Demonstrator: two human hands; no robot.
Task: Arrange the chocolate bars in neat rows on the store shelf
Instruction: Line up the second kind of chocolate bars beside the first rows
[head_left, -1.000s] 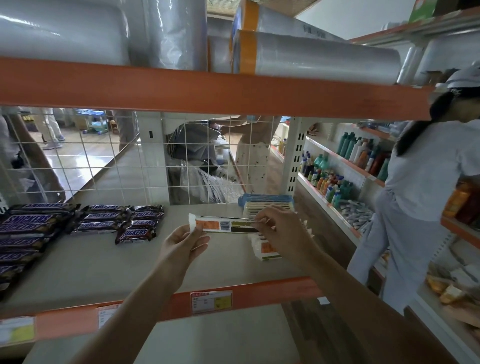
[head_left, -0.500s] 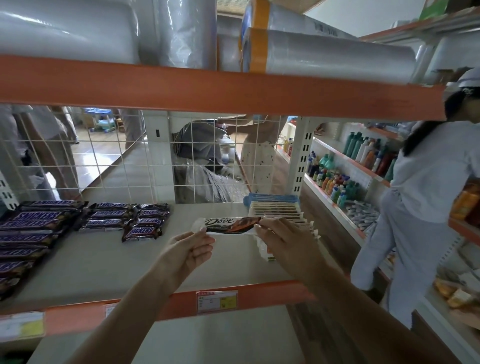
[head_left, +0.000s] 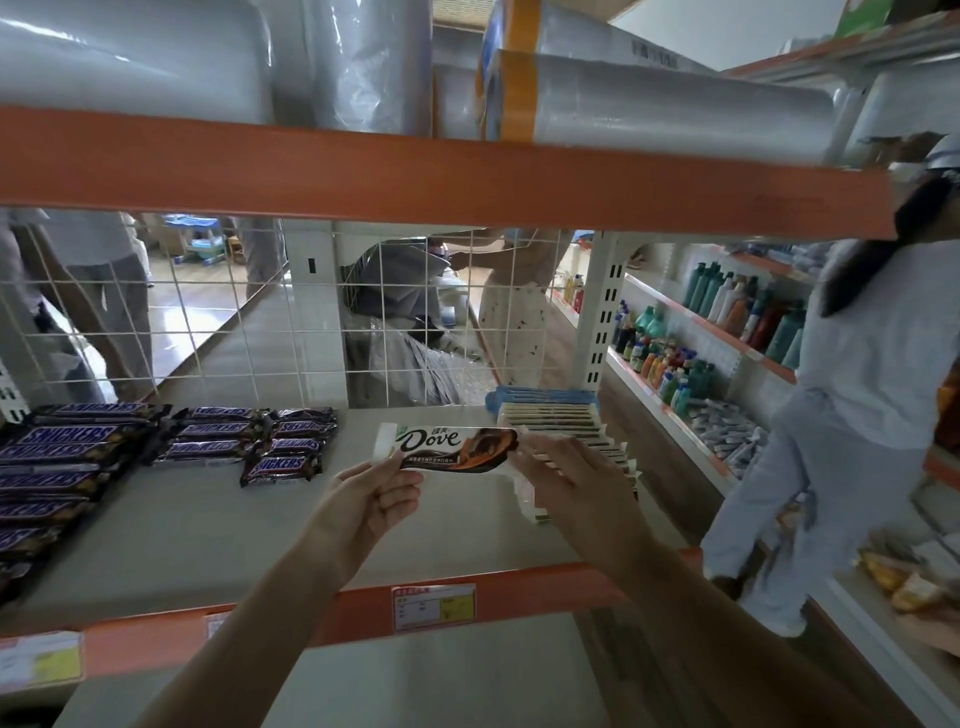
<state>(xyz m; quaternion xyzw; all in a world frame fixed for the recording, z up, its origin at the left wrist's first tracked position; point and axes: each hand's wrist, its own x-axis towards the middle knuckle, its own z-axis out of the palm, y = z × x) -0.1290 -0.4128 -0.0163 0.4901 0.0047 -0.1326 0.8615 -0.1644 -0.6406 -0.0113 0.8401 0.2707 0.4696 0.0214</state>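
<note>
Overhead, big plastic-wrapped rolls (head_left: 649, 104) lie on the upper shelf with its orange front rail. Below it, the grey store shelf (head_left: 208, 519) has an orange front edge carrying a price label (head_left: 434, 606) and a white wire grid (head_left: 260, 332) at the back. Right side: a person in pale clothes (head_left: 852, 415) stands at a side rack of bottles (head_left: 727, 322). Snickers bars (head_left: 104, 457) lie in rows on the left of the shelf, one bar (head_left: 280, 469) at the front of the right-hand column. A row of boxed bars (head_left: 561, 431) stands on edge at the right rear of the shelf, a blue pack at its back. Dove bar (head_left: 447, 449) is held level above the shelf middle, label facing the camera, just in front of that row. Left hand (head_left: 374, 506) pinches its lower left edge, fingers curled. Right hand (head_left: 566, 478) pinches its right end between thumb and fingers.
</note>
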